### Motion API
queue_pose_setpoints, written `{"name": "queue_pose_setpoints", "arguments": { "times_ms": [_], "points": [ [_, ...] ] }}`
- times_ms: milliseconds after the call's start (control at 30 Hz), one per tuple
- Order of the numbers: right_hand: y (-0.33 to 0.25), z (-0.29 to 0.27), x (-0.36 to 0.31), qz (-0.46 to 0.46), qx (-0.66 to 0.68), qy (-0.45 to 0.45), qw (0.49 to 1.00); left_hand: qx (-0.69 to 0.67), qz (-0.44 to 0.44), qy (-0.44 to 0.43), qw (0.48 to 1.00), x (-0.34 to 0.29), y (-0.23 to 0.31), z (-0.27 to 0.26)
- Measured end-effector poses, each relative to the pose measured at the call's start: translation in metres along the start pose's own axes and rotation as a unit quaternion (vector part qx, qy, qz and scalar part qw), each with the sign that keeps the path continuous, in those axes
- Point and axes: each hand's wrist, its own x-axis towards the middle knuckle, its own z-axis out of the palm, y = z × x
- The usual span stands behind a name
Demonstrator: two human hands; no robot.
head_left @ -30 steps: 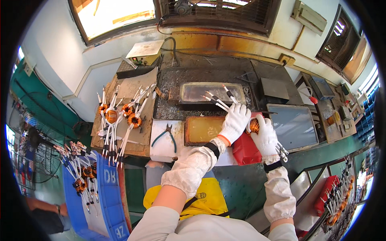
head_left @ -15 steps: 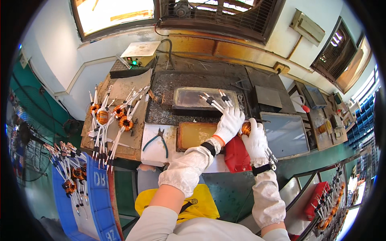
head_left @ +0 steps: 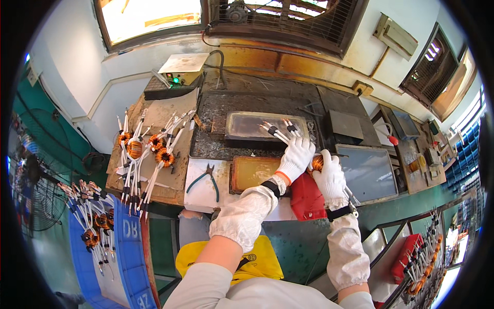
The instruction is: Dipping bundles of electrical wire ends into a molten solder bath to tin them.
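Observation:
Both my hands wear white gloves and meet on one copper-wound coil point(head_left: 317, 163) with long white leads. My left hand point(head_left: 296, 157) grips the leads, whose dark-banded tips point(head_left: 278, 132) reach over a shallow grey metal tray point(head_left: 246, 126). My right hand point(head_left: 330, 176) cups the coil body from the right. Just under the hands lies a red cloth or pad point(head_left: 306, 198). Left of it sits a small tray of yellow-amber liquid point(head_left: 254, 172).
Several finished coils point(head_left: 149, 149) lie on a brown board at the left. Green-handled pliers point(head_left: 207, 180) rest on white paper. A blue crate point(head_left: 105, 232) with more coils stands lower left. A box with a green light point(head_left: 177, 73) sits at the back; a grey plate point(head_left: 368, 172) lies right.
Both hands stay together on the coil above the trays; the leads still point over the grey tray. The view has shifted slightly, nothing else moved.

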Motion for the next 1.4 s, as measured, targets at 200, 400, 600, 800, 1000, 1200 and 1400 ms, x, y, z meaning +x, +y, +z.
{"name": "queue_pose_setpoints", "arguments": {
  "times_ms": [200, 400, 600, 800, 1000, 1200, 1400],
  "points": [
    [-0.001, -0.002, 0.002, 0.015, -0.015, -0.011, 1.000, -0.020, 0.015, -0.004, 1.000, 0.001, -0.002, -0.001],
    [-0.002, 0.001, 0.005, 0.006, -0.026, -0.010, 1.000, -0.013, 0.013, -0.013, 1.000, 0.001, -0.005, 0.000],
    [0.001, 0.002, 0.007, -0.004, -0.023, 0.003, 1.000, -0.020, 0.010, -0.009, 1.000, 0.001, -0.004, 0.005],
    [-0.001, 0.001, 0.008, -0.008, -0.030, 0.006, 1.000, -0.029, 0.011, -0.013, 0.999, 0.001, -0.005, 0.005],
    [-0.001, 0.000, 0.009, -0.001, -0.033, -0.005, 0.999, -0.034, 0.012, -0.023, 0.999, 0.001, -0.006, 0.008],
    [-0.005, -0.003, 0.010, 0.007, -0.038, -0.022, 0.999, -0.035, 0.010, -0.037, 0.999, 0.001, -0.007, 0.010],
    [-0.007, -0.005, 0.011, 0.007, -0.046, -0.017, 0.999, -0.038, 0.006, -0.051, 0.998, 0.001, -0.007, 0.010]
  ]
}}
